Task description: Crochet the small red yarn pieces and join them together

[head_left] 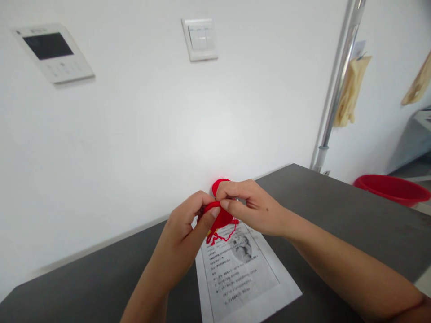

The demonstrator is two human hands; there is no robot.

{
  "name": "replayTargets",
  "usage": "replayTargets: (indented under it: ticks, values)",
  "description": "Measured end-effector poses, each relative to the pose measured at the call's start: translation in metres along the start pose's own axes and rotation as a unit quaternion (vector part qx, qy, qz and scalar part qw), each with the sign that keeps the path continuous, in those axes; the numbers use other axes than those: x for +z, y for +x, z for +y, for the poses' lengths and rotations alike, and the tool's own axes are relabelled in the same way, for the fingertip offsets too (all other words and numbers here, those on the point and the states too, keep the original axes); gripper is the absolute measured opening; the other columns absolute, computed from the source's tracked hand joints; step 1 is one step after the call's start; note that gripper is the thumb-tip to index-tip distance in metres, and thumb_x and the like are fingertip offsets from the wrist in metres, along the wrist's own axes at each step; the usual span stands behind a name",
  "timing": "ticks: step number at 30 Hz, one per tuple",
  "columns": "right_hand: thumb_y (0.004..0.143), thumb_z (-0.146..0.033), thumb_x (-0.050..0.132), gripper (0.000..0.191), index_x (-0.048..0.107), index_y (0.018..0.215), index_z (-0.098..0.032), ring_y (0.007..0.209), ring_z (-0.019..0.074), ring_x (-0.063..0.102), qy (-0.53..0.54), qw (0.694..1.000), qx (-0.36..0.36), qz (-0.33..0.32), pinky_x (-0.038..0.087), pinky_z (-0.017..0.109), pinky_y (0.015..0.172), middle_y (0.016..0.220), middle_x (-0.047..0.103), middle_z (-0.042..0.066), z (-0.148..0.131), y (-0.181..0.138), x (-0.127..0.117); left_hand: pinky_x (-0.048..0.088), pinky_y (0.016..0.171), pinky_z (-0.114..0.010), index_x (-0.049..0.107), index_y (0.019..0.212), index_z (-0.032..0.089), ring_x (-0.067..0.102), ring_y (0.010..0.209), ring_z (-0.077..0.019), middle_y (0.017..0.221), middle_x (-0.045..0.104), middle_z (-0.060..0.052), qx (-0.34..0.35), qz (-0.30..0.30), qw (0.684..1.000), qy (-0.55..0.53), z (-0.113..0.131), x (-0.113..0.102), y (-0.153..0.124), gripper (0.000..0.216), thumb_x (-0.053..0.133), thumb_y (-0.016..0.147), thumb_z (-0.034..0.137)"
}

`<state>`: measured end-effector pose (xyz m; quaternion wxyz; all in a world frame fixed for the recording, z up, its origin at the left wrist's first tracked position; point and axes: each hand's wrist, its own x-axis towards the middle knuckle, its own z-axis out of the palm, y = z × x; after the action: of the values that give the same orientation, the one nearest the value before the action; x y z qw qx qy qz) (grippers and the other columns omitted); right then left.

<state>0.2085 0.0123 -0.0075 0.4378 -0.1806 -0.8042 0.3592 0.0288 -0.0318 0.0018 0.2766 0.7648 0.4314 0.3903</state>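
Observation:
Both my hands meet above a dark grey table (336,215), pinching a small red fabric piece (221,217) between them. My left hand (188,224) grips its left edge with thumb and fingers closed. My right hand (252,206) pinches the top of it, fingers curled. A thin red string (222,236) dangles from the fabric over a printed paper sheet (242,273) that lies flat on the table below my hands. Part of the fabric is hidden behind my fingers.
A white wall stands right behind the table, with a light switch (200,39) and a wall panel (54,53). A metal pole (336,89) rises at the table's far right corner. A red basin (392,188) sits beyond the table's right side.

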Motion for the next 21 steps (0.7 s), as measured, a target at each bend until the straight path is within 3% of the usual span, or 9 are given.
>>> replayTargets:
  ticks: [21]
  values:
    - [0.077, -0.014, 0.045, 0.013, 0.044, 0.065, -0.019, 0.056, 0.0094, 0.034, -0.001, 1.0, 0.0, 0.003, 0.028, 0.024, 0.053, 0.059, 0.039, -0.005, -0.0008, 0.0011, 0.0004, 0.035, 0.058, -0.027, 0.053, 0.076, 0.021, 0.045, 0.061, -0.0122, 0.067, 0.052, 0.005, 0.003, -0.001, 1.0, 0.01, 0.0017, 0.0018, 0.0001, 0.023, 0.049, 0.097, 0.029]
